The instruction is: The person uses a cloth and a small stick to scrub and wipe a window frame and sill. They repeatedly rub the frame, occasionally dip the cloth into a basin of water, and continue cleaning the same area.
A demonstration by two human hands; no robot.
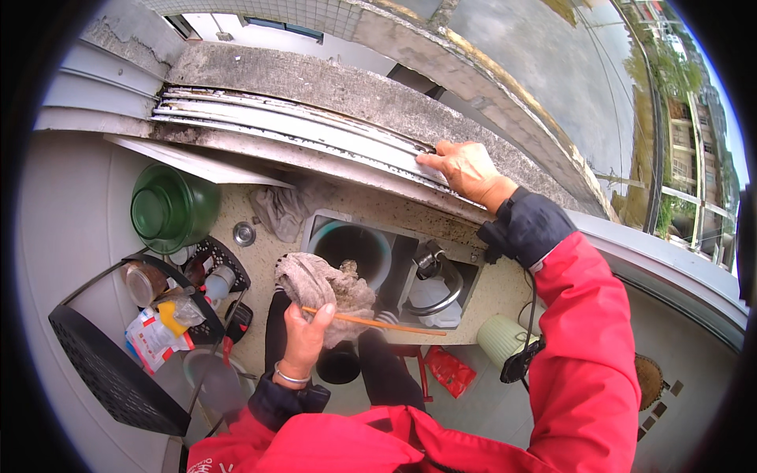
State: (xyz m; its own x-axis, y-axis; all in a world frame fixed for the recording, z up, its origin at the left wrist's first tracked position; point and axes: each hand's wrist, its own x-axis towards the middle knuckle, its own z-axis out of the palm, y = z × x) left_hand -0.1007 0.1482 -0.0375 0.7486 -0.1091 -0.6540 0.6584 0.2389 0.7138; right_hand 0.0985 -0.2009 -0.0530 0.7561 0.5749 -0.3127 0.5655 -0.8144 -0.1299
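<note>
Nearby, left of centre, the left hand (303, 340) clamps a thin stick (378, 321), a stained cloth (319, 282) touching its fingers; far right, the right hand (471, 171) touches the white window track (315, 132), its grip unclear.

Stacked green basins (199, 206) stand at the back left corner of a speckled counter (234, 206), with a small round metal piece (244, 233) beside them and a crumpled grey rag (277, 213) near the back edge. A curved metal tap (430, 260) arches over the sink (404, 256). A black rack (110, 363) at the left end carries a yellow packet (169, 318); a pale-green ribbed bin (503, 340) shows near the front right corner, a red packet (449, 370) past the front edge.
</note>
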